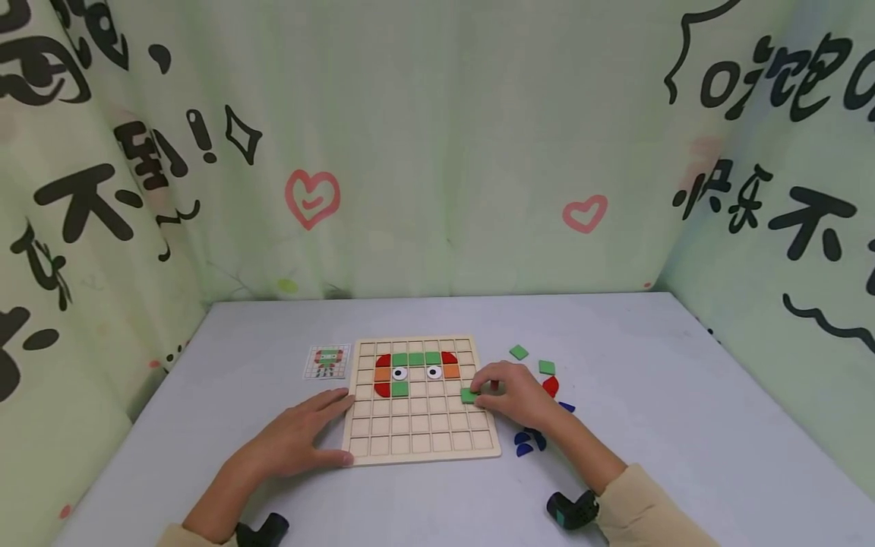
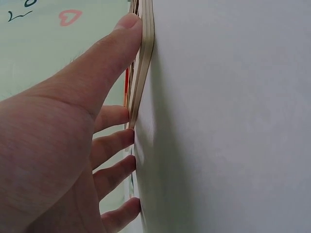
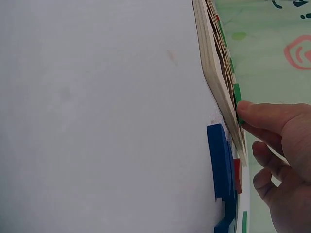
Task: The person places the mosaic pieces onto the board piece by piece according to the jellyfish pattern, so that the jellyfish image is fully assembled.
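A person's right hand (image 1: 514, 390) pinches a green square tile (image 1: 468, 396) between thumb and fingers at the right side of a wooden grid board (image 1: 421, 444), while the left hand (image 1: 301, 433), fingers extended and spread, touches the board's left edge. A picture card (image 1: 328, 362) lies just left of the board; blue pieces (image 1: 524, 450) lie near its lower right.

Pale green curtain (image 1: 444, 137) behind whitish table (image 1: 424, 501); two red hearts (image 1: 313, 203), black lettering (image 1: 83, 199) on curtain.
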The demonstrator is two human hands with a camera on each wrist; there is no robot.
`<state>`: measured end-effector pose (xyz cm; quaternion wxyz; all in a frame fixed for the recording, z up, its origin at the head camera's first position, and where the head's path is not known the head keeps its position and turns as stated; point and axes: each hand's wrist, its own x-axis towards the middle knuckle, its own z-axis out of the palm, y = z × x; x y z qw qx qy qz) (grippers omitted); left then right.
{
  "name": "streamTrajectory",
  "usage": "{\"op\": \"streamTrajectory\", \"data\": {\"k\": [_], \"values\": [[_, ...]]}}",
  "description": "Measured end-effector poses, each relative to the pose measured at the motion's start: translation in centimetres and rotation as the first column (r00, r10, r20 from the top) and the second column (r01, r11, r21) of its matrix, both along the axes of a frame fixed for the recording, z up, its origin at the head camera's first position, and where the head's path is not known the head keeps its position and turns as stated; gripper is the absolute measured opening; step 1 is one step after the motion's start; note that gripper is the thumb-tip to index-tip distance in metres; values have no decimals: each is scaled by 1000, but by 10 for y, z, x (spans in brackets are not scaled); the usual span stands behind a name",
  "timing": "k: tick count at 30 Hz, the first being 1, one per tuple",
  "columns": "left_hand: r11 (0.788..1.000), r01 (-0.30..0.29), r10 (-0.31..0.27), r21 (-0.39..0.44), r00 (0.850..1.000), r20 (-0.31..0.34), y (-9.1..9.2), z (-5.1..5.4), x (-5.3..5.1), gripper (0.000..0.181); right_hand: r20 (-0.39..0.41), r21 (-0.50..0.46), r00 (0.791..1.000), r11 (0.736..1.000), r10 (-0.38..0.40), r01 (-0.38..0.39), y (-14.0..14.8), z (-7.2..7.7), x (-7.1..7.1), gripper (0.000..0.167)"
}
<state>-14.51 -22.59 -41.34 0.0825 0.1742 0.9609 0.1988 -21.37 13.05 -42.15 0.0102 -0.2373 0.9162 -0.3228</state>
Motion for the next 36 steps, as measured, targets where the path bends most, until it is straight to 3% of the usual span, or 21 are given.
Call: {"op": "streamTrajectory", "data": {"k": [11,27,36], "values": [[999,40,-39,4,999,-33,-4,-2,0,90,24,-7,999,999,40,-40,-15,4,-2,13],[1000,6,-6,-3,1000,-9,-2,-2,-1,90,19,-23,997,997,72,-71,-32,3,-4,11],[1000,28,-28,-3,999,-30,-3,-3,0,89,16,-43,997,996,77,-77,-41,1,-4,12]]}}
